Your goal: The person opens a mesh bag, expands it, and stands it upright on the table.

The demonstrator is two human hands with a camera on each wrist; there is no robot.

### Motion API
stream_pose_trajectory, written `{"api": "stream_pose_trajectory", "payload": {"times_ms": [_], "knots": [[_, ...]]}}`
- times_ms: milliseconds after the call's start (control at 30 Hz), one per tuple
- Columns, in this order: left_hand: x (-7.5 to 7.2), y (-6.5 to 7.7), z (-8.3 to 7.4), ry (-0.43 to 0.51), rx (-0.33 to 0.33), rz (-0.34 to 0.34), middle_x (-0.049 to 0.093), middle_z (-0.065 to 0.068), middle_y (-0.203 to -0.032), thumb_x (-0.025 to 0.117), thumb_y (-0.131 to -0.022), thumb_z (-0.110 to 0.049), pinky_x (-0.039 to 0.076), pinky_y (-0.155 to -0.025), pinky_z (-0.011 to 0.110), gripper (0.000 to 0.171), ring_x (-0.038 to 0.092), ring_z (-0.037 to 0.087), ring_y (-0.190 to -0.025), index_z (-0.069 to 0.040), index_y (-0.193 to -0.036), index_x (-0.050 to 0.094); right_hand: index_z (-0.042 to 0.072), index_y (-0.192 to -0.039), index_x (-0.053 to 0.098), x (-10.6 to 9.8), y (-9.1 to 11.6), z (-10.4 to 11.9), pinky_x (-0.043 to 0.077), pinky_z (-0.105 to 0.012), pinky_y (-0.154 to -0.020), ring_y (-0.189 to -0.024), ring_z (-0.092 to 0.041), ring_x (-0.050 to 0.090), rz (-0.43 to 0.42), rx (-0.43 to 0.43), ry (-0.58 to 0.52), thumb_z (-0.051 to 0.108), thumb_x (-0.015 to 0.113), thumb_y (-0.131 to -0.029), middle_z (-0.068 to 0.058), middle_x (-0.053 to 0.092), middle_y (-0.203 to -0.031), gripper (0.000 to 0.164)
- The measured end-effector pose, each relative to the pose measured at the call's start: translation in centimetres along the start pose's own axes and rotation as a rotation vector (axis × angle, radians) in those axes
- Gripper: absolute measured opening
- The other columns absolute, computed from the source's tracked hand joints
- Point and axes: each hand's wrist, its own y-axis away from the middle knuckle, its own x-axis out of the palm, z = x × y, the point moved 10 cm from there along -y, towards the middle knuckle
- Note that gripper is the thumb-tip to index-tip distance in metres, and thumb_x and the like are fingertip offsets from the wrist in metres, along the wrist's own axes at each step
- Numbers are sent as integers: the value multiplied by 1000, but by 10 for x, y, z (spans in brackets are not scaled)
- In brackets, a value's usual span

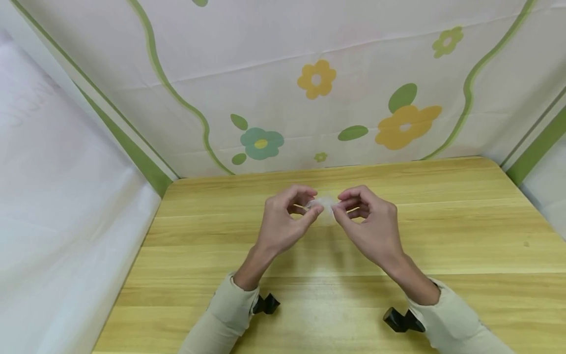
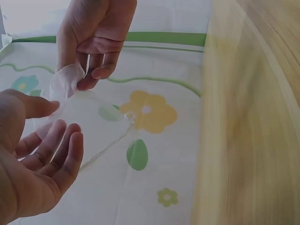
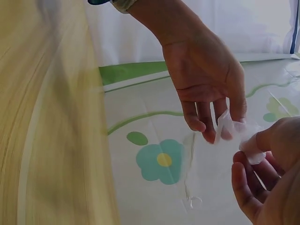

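Thin translucent plastic film [image 1: 327, 202], bunched and crumpled, stretches between the two hands above the table. My left hand [image 1: 285, 219] pinches its left side between thumb and fingers. On the other side, my right hand [image 1: 372, 223] pinches the film the same way. In the left wrist view, the gathered film [image 2: 68, 79] looks whitish, and a clearer part with a creased edge hangs away from the hands. The right wrist view shows the film [image 3: 226, 125] at both thumbs. What kind of plastic item it is, I cannot tell.
Beneath the hands lies a light wooden table [image 1: 199, 275]. A white cloth printed with flowers [image 1: 265, 88] stands along its back edge, with white cloth [image 1: 66, 196] on the left. Black devices [image 1: 267, 304] sit at both wrists by the sleeves.
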Motion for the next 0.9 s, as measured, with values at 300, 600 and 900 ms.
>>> {"api": "stream_pose_trajectory", "payload": {"times_ms": [300, 600, 900], "knots": [[-5, 2, -6, -53, 40, -71, 66, 13, -92, 67, -90, 12, 63, -65, 24, 24, 66, 18, -77, -1, -109, 75, -1, -88, 72, -9, 4, 23, 50, -9, -70, -67, -6, 59, -135, -244, 140, -12, 83, -83, -4, 64, -74, 17], [-7, 2, -9, -58, 69, -103, 74, 18, -112, 60, -92, 16, 67, -78, 26, 28, 77, 26, -98, 4, -114, 73, 1, -104, 76, 3, 2, 15, 60, -12, -74, -85, -20, 76, -28, -181, 115, -7, 80, -89, -6, 79, -99, 17], [-3, 2, -8, -22, 80, -99, 70, 21, -116, 76, -94, 6, 67, -80, 25, 25, 78, 28, -93, 4, -118, 70, 3, -86, 74, -4, 8, 27, 56, -11, -69, -65, -14, 70, -156, -291, 167, -7, 86, -80, -4, 75, -78, 16]]}}
